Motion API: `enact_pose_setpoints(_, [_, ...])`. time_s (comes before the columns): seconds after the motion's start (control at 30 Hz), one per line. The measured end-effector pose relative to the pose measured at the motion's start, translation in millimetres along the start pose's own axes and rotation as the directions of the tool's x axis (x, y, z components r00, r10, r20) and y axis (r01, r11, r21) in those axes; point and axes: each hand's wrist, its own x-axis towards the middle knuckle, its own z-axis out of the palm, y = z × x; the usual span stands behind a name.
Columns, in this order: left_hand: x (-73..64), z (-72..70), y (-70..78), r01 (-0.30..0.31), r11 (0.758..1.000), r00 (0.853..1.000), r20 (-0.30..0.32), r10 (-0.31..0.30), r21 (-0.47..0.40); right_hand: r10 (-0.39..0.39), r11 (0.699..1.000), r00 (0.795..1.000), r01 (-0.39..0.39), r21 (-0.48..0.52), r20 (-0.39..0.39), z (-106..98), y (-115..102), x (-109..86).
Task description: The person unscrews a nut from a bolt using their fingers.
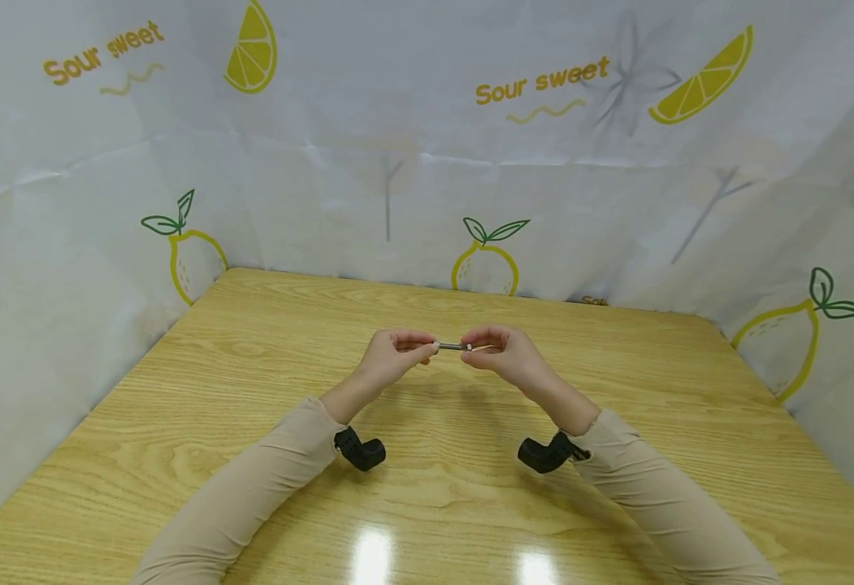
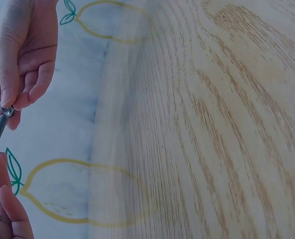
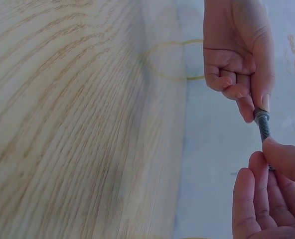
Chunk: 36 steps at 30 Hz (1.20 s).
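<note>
A silvery threaded bolt (image 1: 450,347) is held level above the table between both hands. My left hand (image 1: 390,357) pinches its left end between thumb and fingers; the wider end piece (image 3: 261,116) shows just below the thumb in the right wrist view. At the other end my right hand (image 1: 510,356) pinches a small metal nut (image 2: 8,111) between thumb and fingers. The nut meets the shank's tip; whether the threads engage I cannot tell. In the right wrist view the right thumb (image 3: 287,159) hides most of that end.
Beneath the hands lies a wood-grain table (image 1: 266,341). White cloth (image 1: 361,195) printed with lemons stands behind it and along both sides. A black wrist camera (image 1: 359,449) sits on the left wrist, another camera (image 1: 544,455) on the right.
</note>
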Motion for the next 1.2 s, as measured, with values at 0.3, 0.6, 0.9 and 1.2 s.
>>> enact_pose_setpoints(0.3, [5.3, -1.2, -6.4, 0.000, 1.000, 1.000, 0.010, 0.000, 0.006, -0.015, 1.000, 1.000, 0.015, -0.002, -0.006, -3.6, 2.7, -1.1])
enact_pose_setpoints(0.6, [16.8, -3.5, -24.5, 0.009, 1.000, 1.000, -0.016, -0.008, 0.020, -0.067, 0.997, 0.997, 0.066, -0.050, -0.026, -11.2, 15.1, -4.4])
enact_pose_setpoints(0.9, [16.6, -8.6, -28.6, 0.024, 0.998, 0.999, -0.031, -0.022, 0.054, -0.006, 0.998, 1.000, 0.004, -0.068, -0.028, -20.5, 25.6, -7.8])
enact_pose_setpoints(1.2, [13.7, -13.6, -30.8, 0.048, 0.995, 0.998, -0.033, -0.045, 0.085, 0.003, 0.992, 1.000, -0.004, -0.123, -0.009, -28.2, 37.6, -8.9])
